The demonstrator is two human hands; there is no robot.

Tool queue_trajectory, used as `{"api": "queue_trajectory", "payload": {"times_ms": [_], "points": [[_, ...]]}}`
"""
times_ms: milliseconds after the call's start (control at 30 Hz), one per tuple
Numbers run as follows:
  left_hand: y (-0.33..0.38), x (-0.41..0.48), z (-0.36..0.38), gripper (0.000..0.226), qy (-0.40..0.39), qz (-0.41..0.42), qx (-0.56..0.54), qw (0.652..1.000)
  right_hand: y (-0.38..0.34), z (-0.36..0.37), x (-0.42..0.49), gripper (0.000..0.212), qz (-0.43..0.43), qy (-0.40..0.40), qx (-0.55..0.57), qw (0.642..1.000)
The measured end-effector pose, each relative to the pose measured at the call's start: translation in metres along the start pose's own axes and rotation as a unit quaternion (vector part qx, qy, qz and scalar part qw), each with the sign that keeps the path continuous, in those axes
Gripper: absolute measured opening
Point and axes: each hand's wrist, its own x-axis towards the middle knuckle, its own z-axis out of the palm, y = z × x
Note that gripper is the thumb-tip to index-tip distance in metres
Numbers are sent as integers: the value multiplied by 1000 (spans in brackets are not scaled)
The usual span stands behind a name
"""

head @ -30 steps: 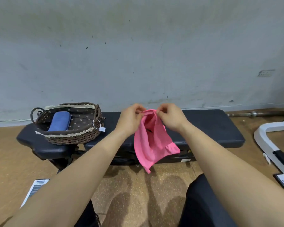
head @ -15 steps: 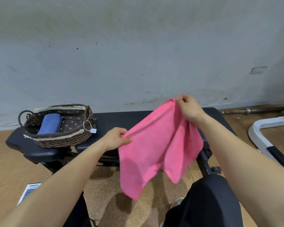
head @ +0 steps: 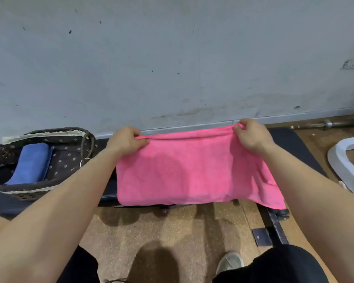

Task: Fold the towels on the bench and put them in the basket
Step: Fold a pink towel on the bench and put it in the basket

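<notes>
The left hand (head: 127,140) and right hand (head: 251,135) each pinch a top corner of the pink towel (head: 192,170), fingers curled round the hem, stretching it wide over the black worktop (head: 294,146); a folded blue towel (head: 32,162) lies in the basket (head: 18,190) at the left
</notes>
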Motion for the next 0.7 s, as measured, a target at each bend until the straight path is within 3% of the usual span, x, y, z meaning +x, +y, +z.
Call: {"api": "queue_trajectory", "payload": {"times_ms": [167,267,367,533,633,700], "points": [[-18,63,60,19,51,-16,79,995,19,68,72,24,6,-3,-50,999],[-26,82,83,16,114,2,62,992,28,94,97,26,16,0,-73,997],[-25,92,85,16,117,2,52,992,33,105,104,21,30,4,-99,995],[-16,72,81,39,163,34,99,981,19,110,79,38,88,53,-162,982],[-11,31,81,43,172,50,82,980,1,111,43,42,41,102,-133,985],[-12,2,85,45,149,39,79,985,-12,116,12,44,0,84,-110,990]]}}
